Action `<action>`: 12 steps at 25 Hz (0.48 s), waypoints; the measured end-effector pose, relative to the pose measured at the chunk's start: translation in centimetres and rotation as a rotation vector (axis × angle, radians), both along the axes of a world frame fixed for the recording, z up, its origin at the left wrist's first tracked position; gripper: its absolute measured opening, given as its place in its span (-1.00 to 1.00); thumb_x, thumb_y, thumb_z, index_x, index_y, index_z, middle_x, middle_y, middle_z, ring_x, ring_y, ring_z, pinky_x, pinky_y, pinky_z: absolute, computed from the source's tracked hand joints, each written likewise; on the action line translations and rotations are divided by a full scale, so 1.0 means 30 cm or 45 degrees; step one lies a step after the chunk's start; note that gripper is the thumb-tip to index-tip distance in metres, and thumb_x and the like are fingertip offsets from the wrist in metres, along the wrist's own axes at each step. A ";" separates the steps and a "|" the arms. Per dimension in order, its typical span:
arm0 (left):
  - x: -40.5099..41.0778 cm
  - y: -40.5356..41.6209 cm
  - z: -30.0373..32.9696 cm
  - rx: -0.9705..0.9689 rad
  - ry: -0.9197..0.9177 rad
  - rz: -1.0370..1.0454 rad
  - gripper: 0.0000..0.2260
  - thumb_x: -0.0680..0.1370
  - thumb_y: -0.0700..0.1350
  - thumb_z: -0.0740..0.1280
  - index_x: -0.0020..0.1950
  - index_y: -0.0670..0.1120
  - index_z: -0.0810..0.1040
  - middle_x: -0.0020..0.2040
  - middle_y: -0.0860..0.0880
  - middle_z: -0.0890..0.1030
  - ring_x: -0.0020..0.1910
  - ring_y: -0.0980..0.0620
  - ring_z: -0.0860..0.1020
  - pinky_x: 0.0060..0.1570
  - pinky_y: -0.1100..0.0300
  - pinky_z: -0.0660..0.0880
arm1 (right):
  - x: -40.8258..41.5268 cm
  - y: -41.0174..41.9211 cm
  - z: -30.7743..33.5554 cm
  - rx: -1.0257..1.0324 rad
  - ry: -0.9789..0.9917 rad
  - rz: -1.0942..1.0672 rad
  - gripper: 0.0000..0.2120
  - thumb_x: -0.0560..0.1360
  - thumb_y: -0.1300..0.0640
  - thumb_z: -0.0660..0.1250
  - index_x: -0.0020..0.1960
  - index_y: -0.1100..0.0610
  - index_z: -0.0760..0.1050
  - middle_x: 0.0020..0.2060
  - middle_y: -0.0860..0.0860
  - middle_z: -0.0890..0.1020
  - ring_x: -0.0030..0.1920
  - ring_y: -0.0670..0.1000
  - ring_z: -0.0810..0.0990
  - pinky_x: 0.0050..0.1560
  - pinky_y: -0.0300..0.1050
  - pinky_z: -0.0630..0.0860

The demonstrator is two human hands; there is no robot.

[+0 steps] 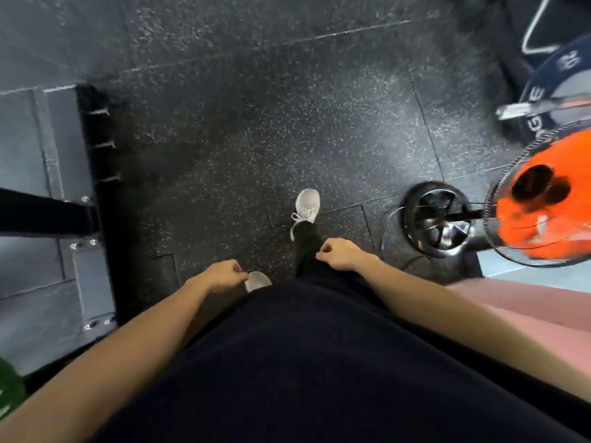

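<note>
I can read a white "20" on the dark blue weight plate on my right. Lower down on it are a white G and E. The rest is too blurry.

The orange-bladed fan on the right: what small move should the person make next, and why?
Probably take the next step slightly left. The standing fan with orange blades in a wire cage and its round black base stand close beside the right hand, while the speckled black floor ahead looks free.
</note>
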State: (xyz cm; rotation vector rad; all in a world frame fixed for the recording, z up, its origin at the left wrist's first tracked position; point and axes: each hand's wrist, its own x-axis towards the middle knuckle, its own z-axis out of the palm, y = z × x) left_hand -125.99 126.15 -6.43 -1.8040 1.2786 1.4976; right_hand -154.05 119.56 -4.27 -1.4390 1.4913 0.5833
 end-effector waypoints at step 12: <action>-0.021 -1.027 0.100 -0.184 -0.031 0.219 -0.69 0.61 0.09 0.24 0.24 -0.05 0.51 0.20 -0.03 0.55 0.18 -0.04 0.50 0.14 0.11 0.41 | -0.083 -1.054 0.053 0.041 -0.073 0.021 -0.67 0.58 0.00 0.23 0.22 0.19 0.50 0.19 0.11 0.57 0.16 0.13 0.55 0.20 0.03 0.48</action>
